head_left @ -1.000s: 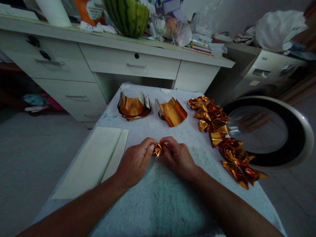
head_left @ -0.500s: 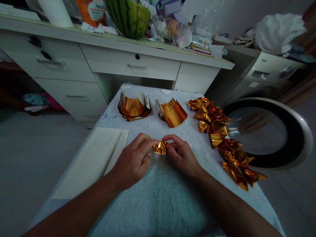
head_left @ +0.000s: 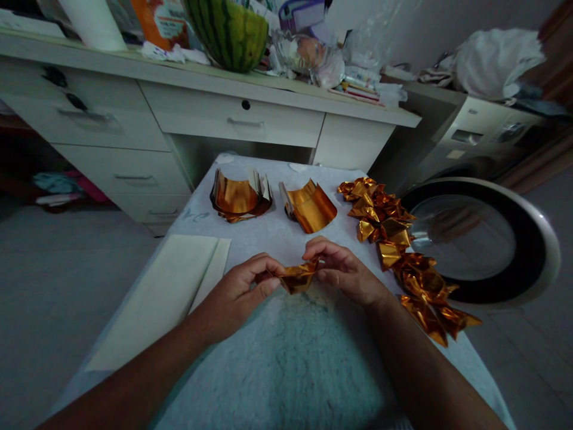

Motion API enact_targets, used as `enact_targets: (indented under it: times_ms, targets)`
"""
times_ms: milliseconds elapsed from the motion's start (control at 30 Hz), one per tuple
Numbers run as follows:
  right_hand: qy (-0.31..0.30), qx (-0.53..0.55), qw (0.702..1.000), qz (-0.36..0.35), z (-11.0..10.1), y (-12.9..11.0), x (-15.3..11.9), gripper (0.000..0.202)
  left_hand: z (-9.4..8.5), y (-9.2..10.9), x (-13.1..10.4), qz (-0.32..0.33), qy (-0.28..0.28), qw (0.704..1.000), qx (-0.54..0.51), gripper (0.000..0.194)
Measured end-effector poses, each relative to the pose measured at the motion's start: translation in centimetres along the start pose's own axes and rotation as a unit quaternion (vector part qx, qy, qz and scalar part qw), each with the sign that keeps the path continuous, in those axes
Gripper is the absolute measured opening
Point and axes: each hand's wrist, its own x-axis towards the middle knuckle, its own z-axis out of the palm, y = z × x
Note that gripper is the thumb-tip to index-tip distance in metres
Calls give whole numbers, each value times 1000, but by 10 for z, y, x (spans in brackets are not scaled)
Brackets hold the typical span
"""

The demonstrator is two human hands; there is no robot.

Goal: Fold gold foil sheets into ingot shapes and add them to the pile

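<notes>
Between my hands is a small boat-shaped piece of folded gold foil paper [head_left: 298, 280] above the cloth. My left hand [head_left: 242, 292] pinches its left end between thumb and fingers. At the right end, my right hand [head_left: 347, 275] holds the raised corner with thumb and fingertips. Beyond my hands lie two curled stacks of gold foil sheets, a left stack [head_left: 237, 197] and a right stack [head_left: 313, 206]. A heap of folded gold foil pieces [head_left: 389, 230] runs along the table's right side.
A cloth-covered table [head_left: 286, 370] carries all this, with folded off-white paper [head_left: 156, 298] on its left. Behind stands a white drawer desk [head_left: 242, 122] bearing a cut watermelon [head_left: 228, 36] and clutter. An open washing machine door [head_left: 532, 239] juts out at the right.
The foil piece now sits slightly lower, its sides spread into a wider boat shape. My left fingers have shifted from its top to its left end; my right hand has turned and moved right.
</notes>
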Motion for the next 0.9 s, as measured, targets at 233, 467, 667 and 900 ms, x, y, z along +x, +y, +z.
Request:
enact_targets:
  times_ms: [233, 467, 667, 900]
  targets:
    - [-24, 68, 997, 14, 2, 1, 5, 25, 3, -4, 5, -8, 33, 998, -57, 13]
    - [-22, 112, 993, 25, 2, 8, 5, 22, 4, -6, 3, -76, -15, 980, -184, 8]
    - [-51, 153, 986, 37, 6, 13, 6, 21, 5, -6, 5, -98, 27, 976, -193, 14]
    - [-55, 153, 986, 31, 6, 14, 5, 18, 7, -8, 3, -94, 26, 979, -178, 14]
